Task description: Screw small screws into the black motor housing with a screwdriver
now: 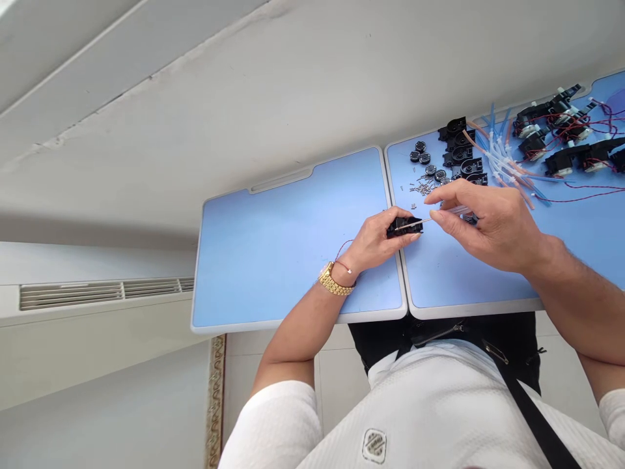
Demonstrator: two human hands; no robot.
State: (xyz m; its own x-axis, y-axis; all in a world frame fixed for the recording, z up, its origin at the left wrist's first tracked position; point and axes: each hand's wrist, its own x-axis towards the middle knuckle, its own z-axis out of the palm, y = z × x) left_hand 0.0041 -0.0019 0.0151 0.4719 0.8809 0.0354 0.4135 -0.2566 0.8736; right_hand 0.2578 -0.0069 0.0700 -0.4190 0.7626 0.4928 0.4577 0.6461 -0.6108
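Note:
My left hand (378,238) is closed around a small black plastic housing (406,226), held over the seam between two blue tabletops. A thin red wire (344,244) trails out by my left wrist. In my right hand (493,221) is a screwdriver (420,223), its clear handle partly covered by the fingers. The metal shaft slants left, and its tip reaches the housing; whether it sits in a screw is too small to tell. Just beyond my right fingers lies a loose pile of small screws (420,187).
Several round black parts (424,158) lie behind the screws, beside a row of black housings (459,155). Clear, blue and orange tubes (505,156) are heaped to their right. Black assemblies with red wires (561,120) fill the far right. A wall (317,98) borders the table's back.

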